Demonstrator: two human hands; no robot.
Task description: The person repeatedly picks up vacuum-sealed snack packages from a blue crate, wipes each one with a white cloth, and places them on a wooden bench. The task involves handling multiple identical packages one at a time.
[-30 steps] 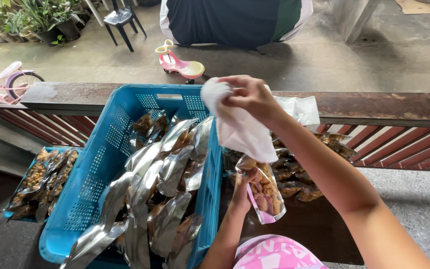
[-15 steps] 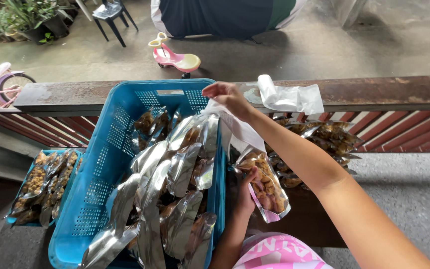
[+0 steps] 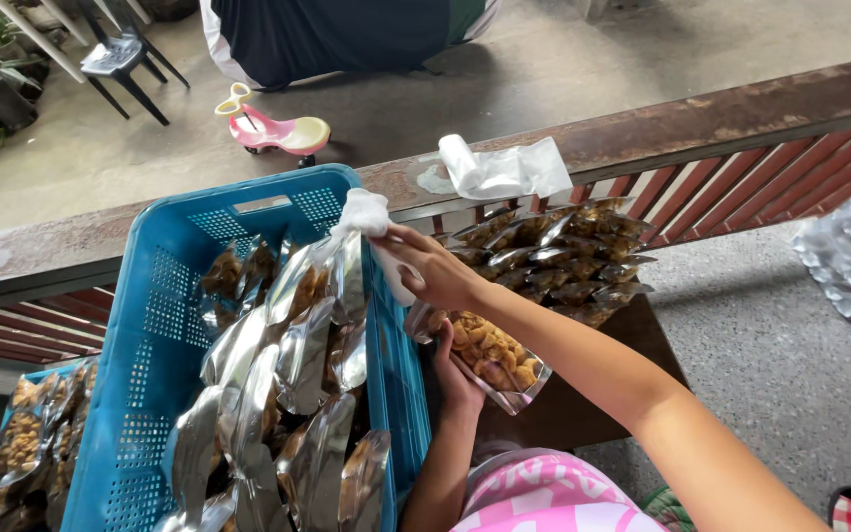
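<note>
My right hand (image 3: 432,268) pinches a white cloth (image 3: 367,218) at the right rim of a blue plastic crate (image 3: 160,325). The crate is packed with several clear snack pouches (image 3: 288,394) standing on edge. Under my right forearm, my left hand (image 3: 457,376) holds up one clear pouch of golden fried snacks (image 3: 486,357) beside the crate. The cloth's lower part hangs down between my right hand and this pouch. Most of my left hand's fingers are hidden behind the pouch.
A stack of filled pouches (image 3: 554,261) lies on a dark table behind my hands. A roll of clear bags (image 3: 499,169) rests on the rusty railing (image 3: 721,118). Another tray of pouches (image 3: 27,443) sits low at left. Beyond stand a pink ride-on toy (image 3: 273,130) and a chair (image 3: 120,59).
My right hand with the white cloth has come down from above the held pouch to the crate's right rim. The view has tilted, and the crate now sits lower in the frame.
</note>
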